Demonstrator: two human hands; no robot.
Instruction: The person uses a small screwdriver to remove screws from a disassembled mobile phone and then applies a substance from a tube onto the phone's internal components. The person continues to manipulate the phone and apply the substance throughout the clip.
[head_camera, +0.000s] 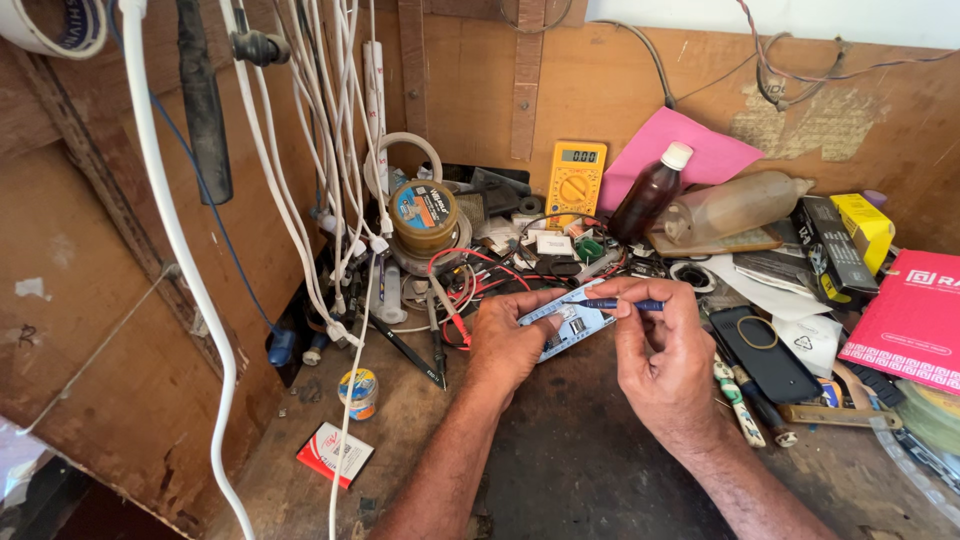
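My left hand (508, 340) holds a small pale blue circuit board (578, 322) flat against the dark bench top (570, 450). A thin blue screwdriver (618, 304) is pinched in my right hand (660, 352), lying level with its tip over the board's upper edge. Red and black probe leads (462, 290) run from just behind my left hand toward a yellow multimeter (576, 179) propped against the wooden back wall.
A solder reel (424, 216) stands left of the meter under hanging white cables (330, 170). A brown bottle (650, 196), a clear plastic bottle (735, 205), a pink sheet (690, 150), boxes (835, 240), a black phone (765, 352) and a red booklet (910, 320) crowd the right. A small tin (359, 390) and a card (334, 453) lie at the left.
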